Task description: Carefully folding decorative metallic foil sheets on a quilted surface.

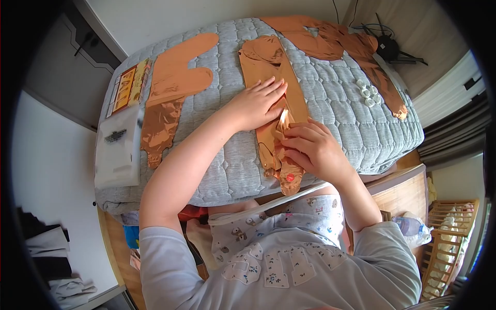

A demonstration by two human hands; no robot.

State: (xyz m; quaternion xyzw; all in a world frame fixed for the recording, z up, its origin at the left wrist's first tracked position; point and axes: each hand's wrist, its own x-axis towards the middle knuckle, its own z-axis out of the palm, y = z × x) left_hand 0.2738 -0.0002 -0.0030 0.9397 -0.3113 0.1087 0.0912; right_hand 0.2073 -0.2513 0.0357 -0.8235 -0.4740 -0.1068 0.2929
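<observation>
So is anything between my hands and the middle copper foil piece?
Nothing visible: your left hand lies directly on the middle copper foil piece, and your right hand touches its crumpled lower part. The small round white pieces sit apart, to the right.

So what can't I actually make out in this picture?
All in the head view:
Middle copper foil piece where the left hand lies: covered by it.
Foil beneath the right hand: hidden by its fingers.
Gray curtain, outer side: cut off by the dark lens rim.
Dark marking on the white packet: too small.
</observation>
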